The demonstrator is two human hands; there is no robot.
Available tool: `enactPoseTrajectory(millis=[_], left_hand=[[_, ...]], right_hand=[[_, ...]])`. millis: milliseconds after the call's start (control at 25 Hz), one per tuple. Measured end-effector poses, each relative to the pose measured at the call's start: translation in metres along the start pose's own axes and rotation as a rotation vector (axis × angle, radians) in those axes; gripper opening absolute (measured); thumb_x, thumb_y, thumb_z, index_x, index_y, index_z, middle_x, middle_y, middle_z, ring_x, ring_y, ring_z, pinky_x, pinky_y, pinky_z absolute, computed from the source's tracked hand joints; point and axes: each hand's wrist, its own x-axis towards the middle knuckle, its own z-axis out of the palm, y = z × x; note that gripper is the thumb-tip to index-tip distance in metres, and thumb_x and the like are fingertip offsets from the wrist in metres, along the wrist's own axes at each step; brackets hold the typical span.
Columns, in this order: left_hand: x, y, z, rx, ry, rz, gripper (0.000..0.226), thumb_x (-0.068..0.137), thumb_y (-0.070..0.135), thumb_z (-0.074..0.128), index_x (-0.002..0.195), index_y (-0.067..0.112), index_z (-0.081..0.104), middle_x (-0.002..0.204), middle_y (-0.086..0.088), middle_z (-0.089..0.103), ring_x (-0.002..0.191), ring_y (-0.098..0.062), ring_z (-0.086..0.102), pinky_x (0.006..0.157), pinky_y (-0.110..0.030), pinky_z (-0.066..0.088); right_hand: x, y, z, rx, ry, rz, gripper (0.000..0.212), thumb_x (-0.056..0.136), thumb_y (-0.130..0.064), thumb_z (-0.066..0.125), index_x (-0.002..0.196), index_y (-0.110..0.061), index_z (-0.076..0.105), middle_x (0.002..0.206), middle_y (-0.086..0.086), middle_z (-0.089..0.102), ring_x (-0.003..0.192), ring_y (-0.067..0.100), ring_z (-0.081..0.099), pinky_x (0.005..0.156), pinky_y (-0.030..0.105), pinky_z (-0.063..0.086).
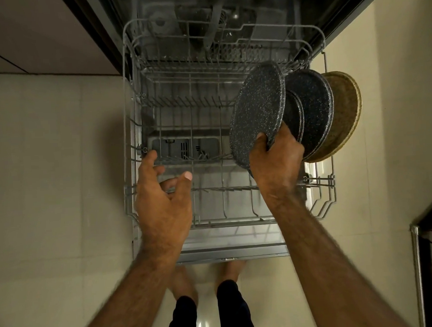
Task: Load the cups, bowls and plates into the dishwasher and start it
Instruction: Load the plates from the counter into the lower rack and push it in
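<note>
Our right hand (275, 160) grips a dark speckled plate (257, 111) by its lower edge, thumb on the near face and fingers curled behind. The plate stands on edge, tilted, rising up and away from this hand over the right part of the rack (126, 118). Whether its rim sits between the tines we cannot tell, as the hand hides it.

Just past the fingers, on the hand's right, more dark plates (312, 105) stand on edge, and beyond them tan plates (345, 111) at the rack's right side.

Our left hand (161, 198) grasps nothing. Its fingers are loosely spread and its thumb is raised, over the rack's front left corner, well apart from the plate. Whether its fingertips touch the wires we cannot tell.

Below both wrists lies the open door (234, 250), and nearer us our bare feet (230, 270) stand on the pale floor (47, 172).
</note>
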Motion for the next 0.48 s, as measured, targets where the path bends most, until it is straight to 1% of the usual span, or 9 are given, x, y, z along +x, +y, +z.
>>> enactPoseTrajectory(millis=[40, 120, 160, 240, 320, 360, 400, 440, 480], left_hand=[[0.000, 0.000, 0.000, -0.002, -0.002, 0.003, 0.068, 0.093, 0.028, 0.072, 0.152, 0.026, 0.040, 0.133, 0.005, 0.057, 0.085, 0.017, 0.060, 0.071, 0.002, 0.044], [0.001, 0.000, 0.001, -0.002, -0.001, 0.012, 0.068, 0.093, 0.027, 0.072, 0.152, 0.025, 0.040, 0.133, 0.005, 0.057, 0.085, 0.017, 0.061, 0.073, 0.002, 0.045], [0.001, 0.000, 0.001, -0.003, 0.000, 0.014, 0.067, 0.093, 0.027, 0.072, 0.152, 0.025, 0.040, 0.132, 0.005, 0.057, 0.086, 0.017, 0.061, 0.073, 0.001, 0.045], [0.000, -0.001, 0.001, -0.004, -0.002, 0.011, 0.067, 0.093, 0.028, 0.072, 0.152, 0.026, 0.040, 0.132, 0.007, 0.057, 0.087, 0.018, 0.061, 0.073, -0.002, 0.047], [-0.002, -0.002, 0.001, -0.007, -0.001, 0.006, 0.067, 0.093, 0.028, 0.072, 0.151, 0.027, 0.041, 0.130, 0.008, 0.056, 0.087, 0.019, 0.060, 0.072, -0.002, 0.047], [-0.003, -0.003, 0.001, -0.008, 0.000, 0.005, 0.066, 0.093, 0.027, 0.073, 0.151, 0.027, 0.041, 0.129, 0.008, 0.056, 0.087, 0.019, 0.060, 0.071, -0.001, 0.047], [-0.005, -0.003, 0.002, -0.008, -0.002, 0.005, 0.066, 0.093, 0.027, 0.073, 0.151, 0.026, 0.041, 0.129, 0.008, 0.056, 0.086, 0.019, 0.060, 0.070, 0.000, 0.046], [-0.006, -0.003, 0.002, -0.008, -0.005, 0.004, 0.066, 0.093, 0.027, 0.073, 0.151, 0.026, 0.042, 0.129, 0.007, 0.056, 0.086, 0.020, 0.059, 0.069, 0.001, 0.045], [-0.007, -0.003, 0.003, -0.009, -0.008, 0.003, 0.066, 0.093, 0.026, 0.073, 0.151, 0.026, 0.042, 0.129, 0.007, 0.055, 0.087, 0.020, 0.059, 0.069, 0.001, 0.045]], right_hand=[[0.000, 0.003, 0.006, -0.012, -0.006, 0.006, 0.041, 0.100, -0.016, 0.059, 0.140, -0.014, 0.055, 0.125, 0.002, 0.069, 0.108, 0.011, 0.065, 0.088, 0.008, 0.043], [0.001, 0.008, 0.015, -0.030, -0.024, 0.008, 0.041, 0.100, -0.016, 0.059, 0.141, -0.013, 0.055, 0.123, 0.003, 0.070, 0.105, 0.009, 0.064, 0.081, -0.003, 0.035], [0.001, 0.011, 0.019, -0.029, -0.035, 0.012, 0.041, 0.100, -0.016, 0.058, 0.141, -0.012, 0.054, 0.121, 0.004, 0.070, 0.104, 0.011, 0.065, 0.079, -0.002, 0.036], [0.001, 0.016, 0.024, -0.018, -0.045, 0.021, 0.041, 0.100, -0.017, 0.059, 0.141, -0.010, 0.053, 0.119, 0.007, 0.071, 0.103, 0.017, 0.068, 0.084, 0.009, 0.043], [0.003, 0.019, 0.026, -0.002, -0.046, 0.054, 0.044, 0.099, -0.019, 0.061, 0.141, -0.009, 0.051, 0.118, 0.007, 0.071, 0.102, 0.017, 0.068, 0.085, 0.013, 0.047], [0.004, 0.021, 0.027, 0.008, -0.053, 0.077, 0.046, 0.098, -0.020, 0.064, 0.141, -0.010, 0.051, 0.118, 0.006, 0.071, 0.100, 0.015, 0.068, 0.084, 0.012, 0.050], [0.005, 0.023, 0.026, 0.015, -0.062, 0.092, 0.049, 0.097, -0.021, 0.066, 0.141, -0.010, 0.050, 0.118, 0.005, 0.071, 0.099, 0.012, 0.067, 0.079, 0.007, 0.050], [0.004, 0.025, 0.026, 0.020, -0.071, 0.094, 0.051, 0.095, -0.023, 0.069, 0.141, -0.011, 0.049, 0.118, 0.004, 0.071, 0.099, 0.011, 0.067, 0.073, 0.000, 0.047], [0.003, 0.026, 0.025, 0.024, -0.076, 0.091, 0.055, 0.094, -0.024, 0.071, 0.142, -0.011, 0.048, 0.119, 0.004, 0.071, 0.100, 0.011, 0.067, 0.071, -0.003, 0.043]])
